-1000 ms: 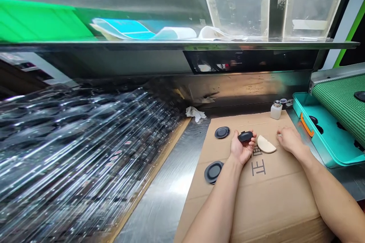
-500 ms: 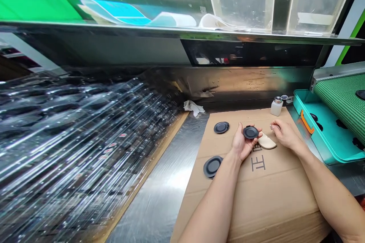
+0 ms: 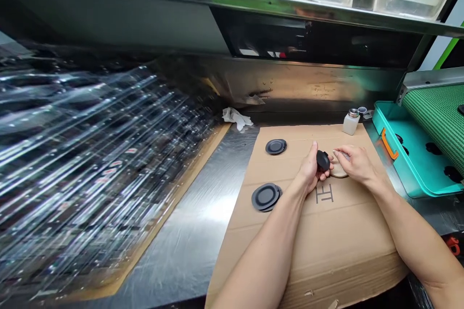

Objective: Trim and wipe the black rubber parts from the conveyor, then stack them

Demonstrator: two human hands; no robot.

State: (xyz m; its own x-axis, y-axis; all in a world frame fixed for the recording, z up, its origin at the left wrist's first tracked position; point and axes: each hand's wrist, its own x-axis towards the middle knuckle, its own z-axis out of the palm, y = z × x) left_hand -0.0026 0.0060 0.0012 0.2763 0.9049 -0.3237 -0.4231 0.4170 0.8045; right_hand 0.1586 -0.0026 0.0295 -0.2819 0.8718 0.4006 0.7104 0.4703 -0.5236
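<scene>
My left hand is closed on a small round black plastic lid, tilted so its face turns toward the right. Close by on the right, my right hand has thumb and forefinger pinched together; whatever is between them is too small to make out. Under and between the hands lies a cream-coloured flat pad, partly covered by my right hand. Two more spots on the cardboard sheet hold similar black parts: one round lid at the back left and overlapping round lids nearer me.
A white bottle with a metal cap stands at the cardboard's back edge. On the right, a teal tray with several black pieces sits below a green conveyor belt. Stacked clear plastic trays fill the left. A crumpled white cloth lies behind.
The lid in my left hand has turned from facing up to tilted on edge. My right hand has come closer to it. The camera view has dipped downward.
</scene>
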